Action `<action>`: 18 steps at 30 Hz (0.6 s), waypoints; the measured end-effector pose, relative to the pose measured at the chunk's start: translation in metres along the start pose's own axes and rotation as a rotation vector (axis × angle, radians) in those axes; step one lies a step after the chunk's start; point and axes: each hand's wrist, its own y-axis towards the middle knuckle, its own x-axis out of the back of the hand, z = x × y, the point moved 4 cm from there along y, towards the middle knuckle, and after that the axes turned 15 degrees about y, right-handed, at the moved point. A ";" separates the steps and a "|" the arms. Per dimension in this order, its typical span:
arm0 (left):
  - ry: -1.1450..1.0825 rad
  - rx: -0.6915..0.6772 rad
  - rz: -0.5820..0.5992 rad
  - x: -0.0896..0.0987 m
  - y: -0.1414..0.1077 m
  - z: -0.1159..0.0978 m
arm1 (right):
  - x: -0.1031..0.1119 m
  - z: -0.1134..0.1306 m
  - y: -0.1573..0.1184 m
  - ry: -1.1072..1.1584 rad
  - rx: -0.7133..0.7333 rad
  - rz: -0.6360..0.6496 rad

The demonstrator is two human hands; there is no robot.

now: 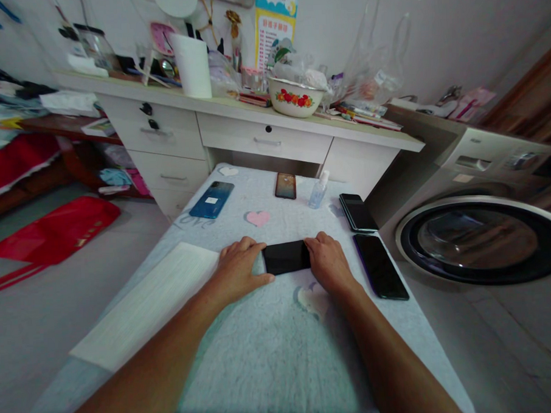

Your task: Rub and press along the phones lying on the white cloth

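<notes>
Near the middle of the cloth-covered desk [273,359], a black smartphone [287,257] is held crosswise: the left hand [240,268], thumb and fingers parted, grips its left end; the right hand [329,262], more closed, its right end.

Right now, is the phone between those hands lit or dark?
Dark. The smartphone shows a black upper face, nothing glowing; whether it's switched off, I cannot tell.

Wall poster [275,39]: Chinese heading [275,22] and lines, too small to read. Red bag [52,231]: gold lettering [88,233], illegible.
</notes>
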 end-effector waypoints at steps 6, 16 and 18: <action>-0.002 -0.001 0.008 0.002 -0.001 -0.001 | -0.006 0.018 -0.001 0.030 0.099 0.012; 0.012 -0.004 -0.006 0.002 0.000 -0.002 | -0.012 0.045 -0.013 0.080 0.288 0.049; 0.009 0.002 -0.005 0.002 0.000 -0.002 | -0.012 0.050 -0.016 0.101 0.332 0.059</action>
